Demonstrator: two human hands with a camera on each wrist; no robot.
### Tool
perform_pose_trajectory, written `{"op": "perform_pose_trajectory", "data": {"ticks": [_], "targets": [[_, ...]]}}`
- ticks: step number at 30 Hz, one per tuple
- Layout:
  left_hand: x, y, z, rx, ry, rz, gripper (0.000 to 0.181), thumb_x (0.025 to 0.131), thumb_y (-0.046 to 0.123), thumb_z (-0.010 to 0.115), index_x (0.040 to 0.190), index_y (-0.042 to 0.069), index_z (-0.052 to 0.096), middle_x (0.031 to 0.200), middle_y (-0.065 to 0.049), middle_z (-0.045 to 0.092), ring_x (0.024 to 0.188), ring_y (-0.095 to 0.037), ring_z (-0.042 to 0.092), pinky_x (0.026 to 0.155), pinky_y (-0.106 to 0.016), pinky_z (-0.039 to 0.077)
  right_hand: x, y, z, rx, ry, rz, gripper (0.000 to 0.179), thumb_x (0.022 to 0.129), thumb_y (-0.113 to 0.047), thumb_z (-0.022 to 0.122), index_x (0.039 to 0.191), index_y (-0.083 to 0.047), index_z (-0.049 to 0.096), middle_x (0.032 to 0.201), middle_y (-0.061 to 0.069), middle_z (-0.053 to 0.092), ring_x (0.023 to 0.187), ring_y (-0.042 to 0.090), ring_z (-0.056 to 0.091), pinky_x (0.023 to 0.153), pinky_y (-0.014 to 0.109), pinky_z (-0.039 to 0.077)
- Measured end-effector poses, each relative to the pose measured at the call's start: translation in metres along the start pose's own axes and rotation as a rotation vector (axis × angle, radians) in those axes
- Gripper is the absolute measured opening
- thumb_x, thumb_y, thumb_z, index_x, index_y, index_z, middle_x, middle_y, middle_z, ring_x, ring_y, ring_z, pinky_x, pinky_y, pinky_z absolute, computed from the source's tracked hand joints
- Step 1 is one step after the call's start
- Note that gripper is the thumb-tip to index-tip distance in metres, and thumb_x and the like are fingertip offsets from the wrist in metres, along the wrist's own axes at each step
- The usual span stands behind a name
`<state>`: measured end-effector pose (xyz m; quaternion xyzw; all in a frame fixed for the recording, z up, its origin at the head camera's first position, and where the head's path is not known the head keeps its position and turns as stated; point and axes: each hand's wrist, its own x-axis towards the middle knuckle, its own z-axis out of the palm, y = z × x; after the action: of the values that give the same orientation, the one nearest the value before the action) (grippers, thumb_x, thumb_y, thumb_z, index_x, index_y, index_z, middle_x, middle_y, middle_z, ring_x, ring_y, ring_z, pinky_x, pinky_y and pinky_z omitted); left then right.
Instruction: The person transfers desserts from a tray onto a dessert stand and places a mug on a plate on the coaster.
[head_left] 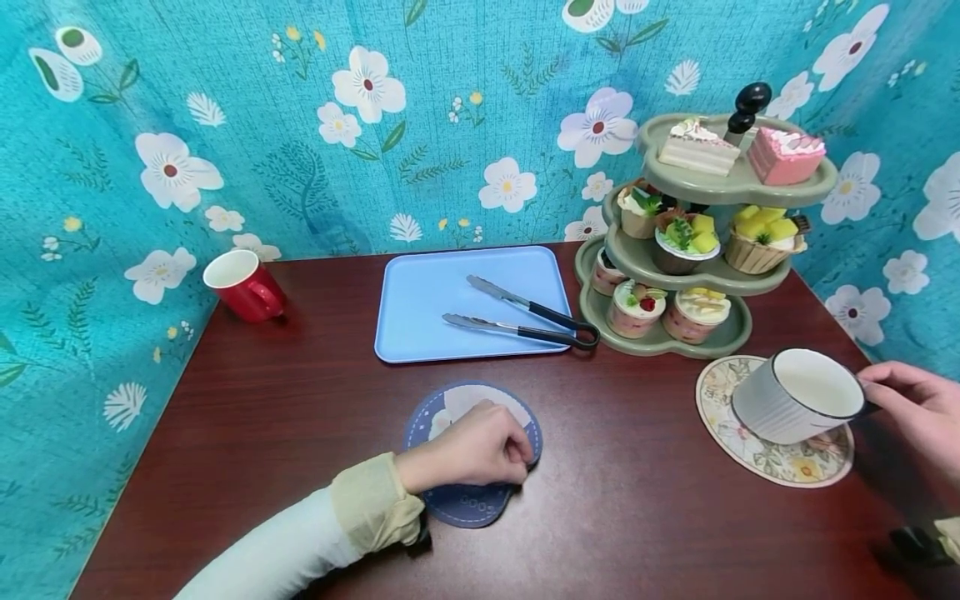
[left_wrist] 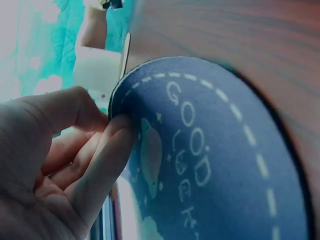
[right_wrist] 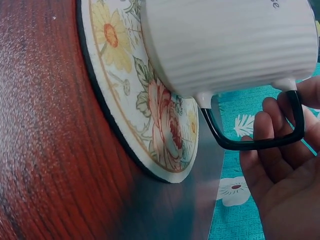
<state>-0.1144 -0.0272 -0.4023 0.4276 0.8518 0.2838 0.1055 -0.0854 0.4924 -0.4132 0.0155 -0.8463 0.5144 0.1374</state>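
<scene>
My left hand point(head_left: 476, 446) pinches the rim of a round dark-blue coaster point(head_left: 467, 510), which lies at the table's middle. In the left wrist view the thumb and fingers meet at the coaster's edge, beside its white lettering and dashed border. At the right, my right hand point(head_left: 917, 408) holds the black handle point(right_wrist: 250, 145) of a white ribbed mug point(head_left: 795, 396). The mug is over a floral round coaster point(head_left: 806, 471); whether its base fully rests there I cannot tell. Pale inside, the mug shows no visible contents.
A light-blue tray point(head_left: 420, 308) lies at the back with metal tongs point(head_left: 525, 321) across it. Right of it stands a green three-tier stand point(head_left: 667, 346) with cakes and several dessert cups. A red mug point(head_left: 251, 292) stands at the back left, before a flowered cloth point(head_left: 315, 125).
</scene>
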Motion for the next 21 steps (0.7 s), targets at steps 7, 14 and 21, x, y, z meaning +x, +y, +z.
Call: {"op": "perform_pose_trajectory", "data": {"ticks": [7,14,21], "targets": [[0.026,0.011,0.012,0.055,-0.050,-0.077,0.020,0.071,0.017,0.077,0.056,0.022,0.064,0.049,0.020,0.047,0.051,0.009,0.037,0.054,-0.008,0.029,-0.001,-0.002,-0.003,-0.044,-0.009,0.029,0.046,0.095,0.012,0.046,0.090,-0.030,0.066,0.081,-0.031,0.063,0.069,-0.010,0.056,0.059,0.005,0.043],[0.030,0.016,0.016,0.101,-0.123,0.008,0.011,0.083,0.023,0.076,0.072,0.022,0.074,0.057,0.019,0.056,0.055,0.011,0.043,0.057,-0.004,0.034,0.002,-0.006,-0.001,-0.030,0.048,-0.027,0.046,0.092,0.015,0.049,0.088,-0.026,0.068,0.080,-0.030,0.064,0.066,-0.010,0.056,0.056,0.006,0.043],[0.012,-0.009,-0.006,0.050,0.013,0.066,0.013,0.088,0.015,0.072,0.098,0.013,0.078,0.080,0.007,0.073,0.068,0.005,0.058,0.068,-0.008,0.045,0.011,-0.024,0.000,-0.058,0.130,-0.051,0.042,0.091,0.014,0.051,0.084,-0.025,0.066,0.075,-0.029,0.064,0.062,-0.011,0.056,0.053,0.006,0.042]]}}
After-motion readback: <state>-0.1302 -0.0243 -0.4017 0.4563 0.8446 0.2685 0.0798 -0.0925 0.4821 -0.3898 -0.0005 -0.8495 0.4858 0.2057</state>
